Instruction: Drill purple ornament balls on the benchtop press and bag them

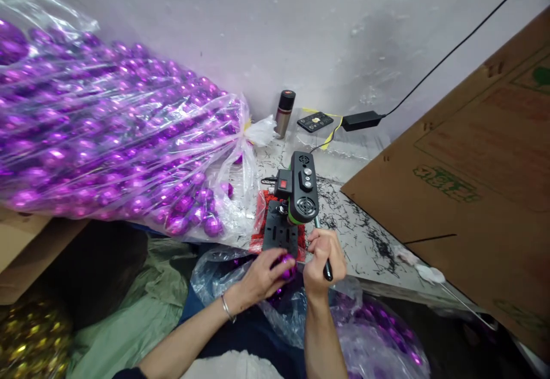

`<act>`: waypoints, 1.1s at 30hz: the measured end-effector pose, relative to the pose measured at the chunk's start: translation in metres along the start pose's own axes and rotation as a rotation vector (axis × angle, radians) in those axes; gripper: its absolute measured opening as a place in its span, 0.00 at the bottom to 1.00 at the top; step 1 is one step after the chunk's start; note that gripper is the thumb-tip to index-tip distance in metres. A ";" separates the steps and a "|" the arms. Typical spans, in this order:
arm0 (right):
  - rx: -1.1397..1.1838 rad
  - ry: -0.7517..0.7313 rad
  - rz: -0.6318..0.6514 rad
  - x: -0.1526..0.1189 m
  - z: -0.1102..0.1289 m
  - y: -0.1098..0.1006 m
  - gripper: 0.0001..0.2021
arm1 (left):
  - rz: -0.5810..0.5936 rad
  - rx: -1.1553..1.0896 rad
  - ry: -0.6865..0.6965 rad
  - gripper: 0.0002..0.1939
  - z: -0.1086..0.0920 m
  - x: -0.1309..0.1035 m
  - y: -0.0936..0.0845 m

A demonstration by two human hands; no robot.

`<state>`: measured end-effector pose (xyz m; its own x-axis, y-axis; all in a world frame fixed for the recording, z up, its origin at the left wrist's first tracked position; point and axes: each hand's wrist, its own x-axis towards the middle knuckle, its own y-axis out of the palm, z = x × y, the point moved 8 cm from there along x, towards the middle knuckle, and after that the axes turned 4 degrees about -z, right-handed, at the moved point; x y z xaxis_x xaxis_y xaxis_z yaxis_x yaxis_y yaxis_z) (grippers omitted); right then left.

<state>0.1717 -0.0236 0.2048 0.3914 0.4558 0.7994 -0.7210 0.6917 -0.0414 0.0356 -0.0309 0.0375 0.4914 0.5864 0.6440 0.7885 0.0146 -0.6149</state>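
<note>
My left hand [263, 279], with a bracelet at its wrist, has its fingers closed around a shiny purple ball [287, 265] at the front edge of a black slotted base plate [279, 233]. Wrapped round a lever with a black tip [328, 270] is my right hand [325, 259]. The lever belongs to a small black bench drill press [304, 187], whose red switch box [282, 183] sits on its left side. Under the machine lies a red mat [259, 227]. A clear bag with more purple balls [382, 333] rests on my lap, partly hidden by my arms.
A big tied clear bag [116, 133] of purple balls fills the left. Behind the machine are a flask [285, 113], a black phone-like device [315, 121] and a power adapter [361, 120] with its cable. Black shavings [378, 244] litter the bench. A cardboard box [476, 178] leans at right.
</note>
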 end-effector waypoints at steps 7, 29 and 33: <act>0.009 -0.003 -0.032 -0.008 -0.005 0.001 0.20 | 0.073 0.048 0.010 0.31 -0.005 -0.006 -0.022; -0.028 -0.020 0.001 -0.009 -0.003 0.001 0.20 | -0.171 -0.126 -0.739 0.31 0.171 0.112 -0.198; -0.049 0.028 -0.005 -0.005 -0.001 0.000 0.20 | -0.246 -0.686 -0.840 0.36 0.120 0.073 -0.161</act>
<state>0.1699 -0.0251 0.2003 0.4108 0.4674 0.7828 -0.6903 0.7203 -0.0678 -0.1003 0.1067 0.1287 0.0909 0.9950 0.0410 0.9951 -0.0924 0.0364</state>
